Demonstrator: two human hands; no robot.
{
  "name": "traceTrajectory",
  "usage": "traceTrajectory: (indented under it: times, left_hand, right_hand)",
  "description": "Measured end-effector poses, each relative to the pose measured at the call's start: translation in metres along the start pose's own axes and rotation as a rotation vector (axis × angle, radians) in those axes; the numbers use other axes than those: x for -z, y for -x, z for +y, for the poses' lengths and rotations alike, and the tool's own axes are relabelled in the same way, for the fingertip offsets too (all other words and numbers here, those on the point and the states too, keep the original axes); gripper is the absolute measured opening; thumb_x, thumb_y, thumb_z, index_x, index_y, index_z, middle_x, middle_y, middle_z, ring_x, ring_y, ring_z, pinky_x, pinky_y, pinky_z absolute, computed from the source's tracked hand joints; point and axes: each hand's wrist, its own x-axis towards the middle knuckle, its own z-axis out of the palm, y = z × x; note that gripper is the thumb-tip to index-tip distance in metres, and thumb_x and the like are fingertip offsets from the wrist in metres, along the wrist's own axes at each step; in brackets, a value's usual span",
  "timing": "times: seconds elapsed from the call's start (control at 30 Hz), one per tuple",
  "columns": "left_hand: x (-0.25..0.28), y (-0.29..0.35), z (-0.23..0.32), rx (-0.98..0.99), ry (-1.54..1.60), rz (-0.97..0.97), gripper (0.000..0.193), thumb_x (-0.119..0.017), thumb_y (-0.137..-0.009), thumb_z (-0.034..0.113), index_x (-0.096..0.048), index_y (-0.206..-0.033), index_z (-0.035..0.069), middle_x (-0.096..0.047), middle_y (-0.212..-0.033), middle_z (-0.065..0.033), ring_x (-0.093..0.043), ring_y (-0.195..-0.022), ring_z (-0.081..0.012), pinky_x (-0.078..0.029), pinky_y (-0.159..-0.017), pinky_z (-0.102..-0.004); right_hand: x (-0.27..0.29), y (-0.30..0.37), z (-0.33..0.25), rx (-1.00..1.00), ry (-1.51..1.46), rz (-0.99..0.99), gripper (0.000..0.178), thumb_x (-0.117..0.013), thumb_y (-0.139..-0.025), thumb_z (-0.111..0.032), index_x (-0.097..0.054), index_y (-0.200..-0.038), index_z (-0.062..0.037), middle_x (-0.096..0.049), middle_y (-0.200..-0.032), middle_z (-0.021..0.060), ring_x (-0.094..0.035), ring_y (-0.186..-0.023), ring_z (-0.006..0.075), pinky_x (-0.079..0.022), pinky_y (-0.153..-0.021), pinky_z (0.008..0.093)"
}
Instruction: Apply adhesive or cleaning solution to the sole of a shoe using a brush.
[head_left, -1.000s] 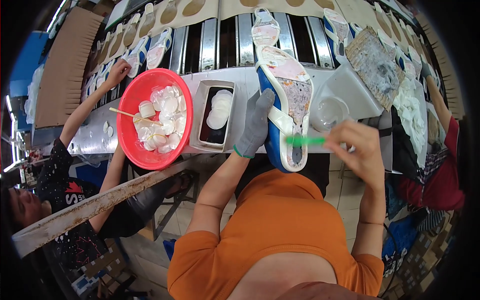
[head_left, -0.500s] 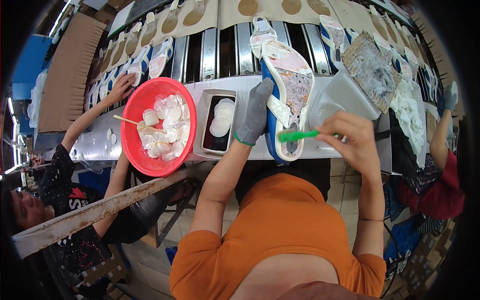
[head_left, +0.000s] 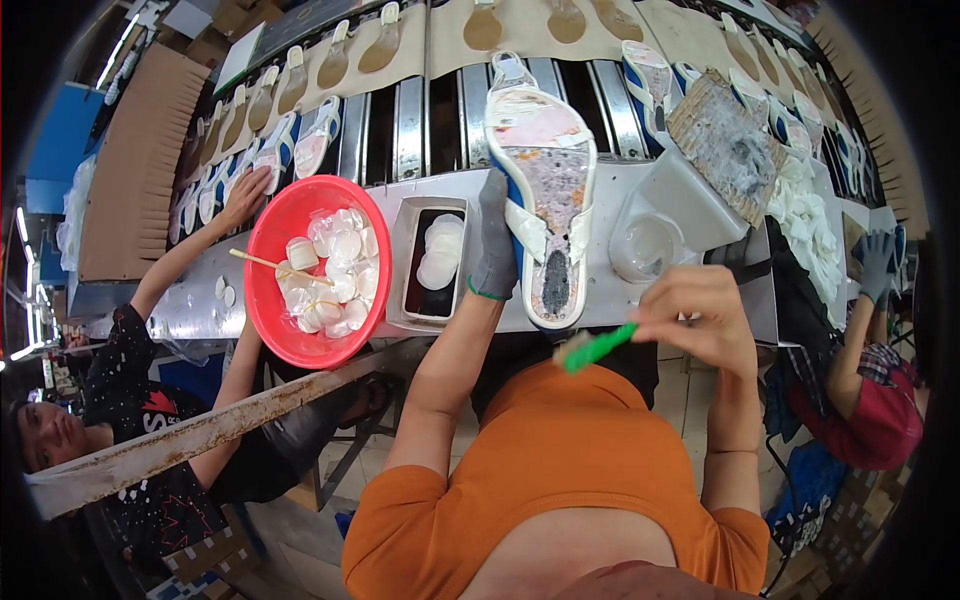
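My left hand (head_left: 492,240), in a grey glove, grips a sandal (head_left: 548,150) on a blue last from its left side. The sandal's underside faces up, mottled grey and pink inside a white rim, with a dark patch at the near end. Bare, my right hand (head_left: 695,315) pinches a small green-handled brush (head_left: 600,346). The brush head hangs just off the sandal's near end, to its right, over the bench edge. To the right of the sandal is a translucent round cup (head_left: 645,250) beside a pale plastic container (head_left: 690,205).
A red basin (head_left: 262,290) of white discs and a white box (head_left: 400,290) with more discs stand left. Behind run metal rollers (head_left: 410,125) bearing sandals and soles. A stained board (head_left: 725,145) leans right. Co-workers' hands (head_left: 245,195) (head_left: 877,265) reach in at both sides.
The brush has come off the sandal's underside and moved down toward me. My left hand and the sandal have shifted slightly left. The right co-worker's gloved hand has moved lower.
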Motion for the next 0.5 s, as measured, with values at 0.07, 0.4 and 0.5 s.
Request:
traceTrajectory:
  times: [0.07,0.4,0.5]
  left_hand:
    - [-0.006,0.006,0.002,-0.051,-0.019,0.049,0.075,-0.050,-0.089,0.058,-0.038,-0.140,0.005,-0.052,-0.130,-0.0119,-0.055,-0.114,-0.0225,-0.045,-0.098,-0.0359]
    - [0.011,0.012,-0.006,-0.174,-0.057,0.144,0.078,-0.049,-0.089,0.058,-0.031,-0.143,0.004,-0.048,-0.134,-0.0113,-0.049,-0.121,-0.0231,-0.040,-0.102,-0.0377]
    - [0.006,0.013,-0.012,-0.066,0.087,0.078,0.079,-0.048,-0.089,0.059,-0.030,-0.144,0.005,-0.047,-0.136,-0.0118,-0.048,-0.122,-0.0238,-0.040,-0.103,-0.0387]
  right_hand:
    - [-0.004,-0.001,0.004,-0.078,-0.070,0.145,0.011,-0.077,-0.070,-0.001,-0.069,-0.078,0.0005,-0.065,-0.073,0.0068,-0.059,-0.063,0.0124,-0.041,-0.055,0.0242]
    - [-0.002,0.012,-0.014,-0.321,-0.174,0.143,0.006,-0.073,-0.073,0.000,-0.070,-0.078,0.0023,-0.065,-0.073,0.0066,-0.059,-0.066,0.0118,-0.041,-0.058,0.0231]
    - [-0.003,0.003,-0.013,-0.312,-0.173,0.110,0.010,-0.076,-0.073,-0.003,-0.069,-0.079,0.0024,-0.063,-0.069,0.0066,-0.058,-0.064,0.0124,-0.041,-0.057,0.0230]
